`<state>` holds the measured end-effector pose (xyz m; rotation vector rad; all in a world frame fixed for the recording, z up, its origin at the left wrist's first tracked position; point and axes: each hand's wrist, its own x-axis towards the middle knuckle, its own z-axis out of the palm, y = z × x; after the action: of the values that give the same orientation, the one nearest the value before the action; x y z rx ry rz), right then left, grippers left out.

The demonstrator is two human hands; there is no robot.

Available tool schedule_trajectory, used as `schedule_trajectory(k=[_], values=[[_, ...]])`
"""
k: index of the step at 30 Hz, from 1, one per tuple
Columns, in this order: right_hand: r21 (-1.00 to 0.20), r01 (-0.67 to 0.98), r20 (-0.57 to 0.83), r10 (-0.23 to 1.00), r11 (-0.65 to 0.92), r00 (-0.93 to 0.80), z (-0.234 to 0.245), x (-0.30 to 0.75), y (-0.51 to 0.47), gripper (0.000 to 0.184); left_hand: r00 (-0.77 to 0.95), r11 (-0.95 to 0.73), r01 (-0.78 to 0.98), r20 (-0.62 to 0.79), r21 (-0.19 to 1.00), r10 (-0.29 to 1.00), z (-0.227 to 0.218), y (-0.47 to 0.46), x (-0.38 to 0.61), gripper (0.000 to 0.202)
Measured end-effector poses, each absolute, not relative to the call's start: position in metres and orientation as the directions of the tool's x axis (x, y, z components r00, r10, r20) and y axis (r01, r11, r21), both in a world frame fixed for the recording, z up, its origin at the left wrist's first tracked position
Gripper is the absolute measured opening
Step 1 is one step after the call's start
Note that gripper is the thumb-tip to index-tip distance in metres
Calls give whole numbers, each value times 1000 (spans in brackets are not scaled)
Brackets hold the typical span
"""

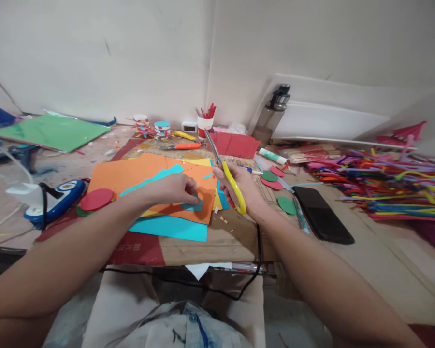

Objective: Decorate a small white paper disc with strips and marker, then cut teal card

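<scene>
My right hand (241, 186) holds a pair of yellow-handled scissors (233, 181), the metal blades pointing up and away from me. To its left, my left hand (177, 188) is closed with the fingertips down on a small piece of blue paper (193, 205). That piece lies over a sheet of orange paper (126, 171). Beneath the orange sheet a larger blue sheet (174, 229) sticks out toward me, and some yellow paper shows at the back. Small paper scraps (224, 219) are scattered just right of the stack.
Red and green paper circles lie on both sides. A black phone (322, 215) and a heap of pipe cleaners (391, 179) are at the right. Behind the papers stand a bottle (270, 121), a cup of red sticks (205, 123) and an orange cutter (186, 146). A black cable (258, 256) hangs over the front edge.
</scene>
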<state>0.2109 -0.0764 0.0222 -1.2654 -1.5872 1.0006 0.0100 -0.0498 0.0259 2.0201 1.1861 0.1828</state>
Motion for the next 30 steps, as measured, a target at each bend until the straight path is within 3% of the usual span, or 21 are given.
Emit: schedule_trajectory(k=[6, 13, 18, 21, 24, 30], values=[[-931, 307, 167, 978, 199, -127, 19, 212, -75, 39, 550, -319, 733, -246, 601, 798, 40, -43, -6, 25], [-960, 230, 143, 987, 157, -76, 20, 213, -72, 43, 418, -303, 730, -50, 613, 907, 36, -28, 7, 28], [-963, 200, 174, 983, 182, -56, 20, 215, -70, 42, 387, -328, 787, -4, 522, 922, 28, -2, 38, 19], [-954, 216, 202, 978, 209, -53, 19, 218, -68, 40, 356, -284, 828, -61, 483, 933, 19, 13, 52, 13], [-950, 215, 220, 974, 226, -53, 19, 220, -66, 39, 317, -175, 829, -189, 531, 930, 9, 22, 61, 12], [-942, 228, 232, 969, 246, -86, 17, 220, -64, 38, 331, -121, 799, -262, 589, 906, 2, 28, 63, 20]])
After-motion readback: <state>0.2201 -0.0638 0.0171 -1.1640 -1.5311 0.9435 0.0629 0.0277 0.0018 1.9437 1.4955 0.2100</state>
